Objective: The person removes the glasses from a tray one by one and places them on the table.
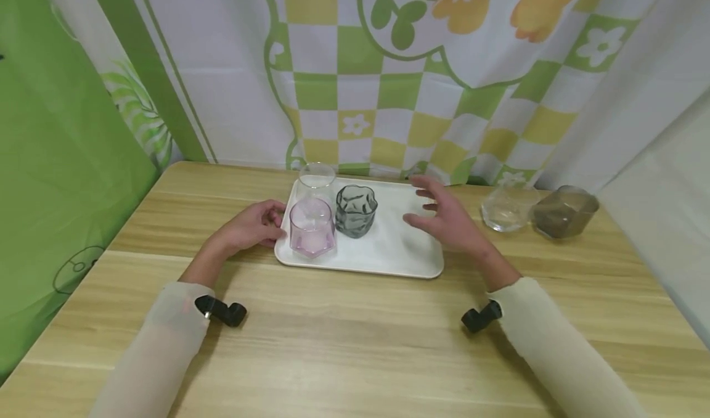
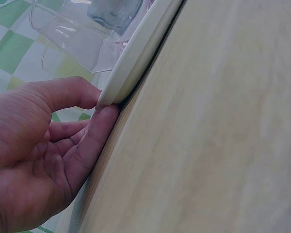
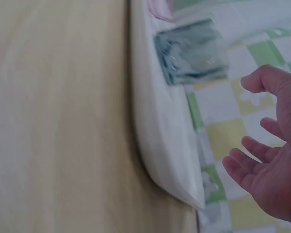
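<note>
White tray (image 1: 388, 254) is pinched at its rim by the left hand (image 1: 251, 225), apparently for steadying, and an opposite grip seems needed from the spread right hand (image 1: 448, 219).

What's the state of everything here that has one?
Tray: loaded, on table
Pink glass: upright, on tray
Gray glass: upright, on tray
Rear clear glass: upright, on tray
Right clear glass: on table
Brown glass: on table
Left grip: pinching tray edge
Right grip: open, holding nothing
</note>
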Motion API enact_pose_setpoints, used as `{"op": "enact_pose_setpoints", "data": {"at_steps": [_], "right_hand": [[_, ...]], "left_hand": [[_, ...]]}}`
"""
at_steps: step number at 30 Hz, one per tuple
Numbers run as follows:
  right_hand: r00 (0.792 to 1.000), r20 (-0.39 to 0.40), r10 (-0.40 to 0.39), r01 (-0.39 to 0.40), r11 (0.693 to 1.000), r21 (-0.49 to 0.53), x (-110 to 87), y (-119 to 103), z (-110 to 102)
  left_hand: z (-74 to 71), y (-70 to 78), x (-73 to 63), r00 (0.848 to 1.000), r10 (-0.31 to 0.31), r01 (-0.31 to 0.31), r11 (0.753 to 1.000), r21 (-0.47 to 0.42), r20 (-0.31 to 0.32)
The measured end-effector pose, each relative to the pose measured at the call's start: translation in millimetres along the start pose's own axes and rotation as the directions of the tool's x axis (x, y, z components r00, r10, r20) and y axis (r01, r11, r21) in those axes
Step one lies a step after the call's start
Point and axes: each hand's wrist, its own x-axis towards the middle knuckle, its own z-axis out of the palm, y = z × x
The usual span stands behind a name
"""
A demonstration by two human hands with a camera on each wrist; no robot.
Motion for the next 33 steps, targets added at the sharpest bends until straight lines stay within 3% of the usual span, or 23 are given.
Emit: {"op": "enact_pose_setpoints", "data": {"at_steps": [6, 12, 33], "right_hand": [[0.997, 0.077, 0.024, -0.027, 0.999, 0.036, 5.5, -4.5, 28.3], [0.993, 0.105, 0.046, -0.053, 0.997, 0.064, 11.1, -8.6, 44.9], [0.987, 0.125, 0.101, -0.116, 0.986, 0.124, 27.3, -14.9, 69.7]], "left_hand": [[-0.3, -2.1, 1.0, 1.0, -0.001, 0.001, 1.0, -0.013, -0.001], [-0.9, -2.5, 1.5, 1.0, 0.001, -0.001, 1.0, -0.013, -0.005], [-0.7, -1.8, -0.1, 1.0, 0.01, -0.01, 1.0, -0.018, -0.002]]}}
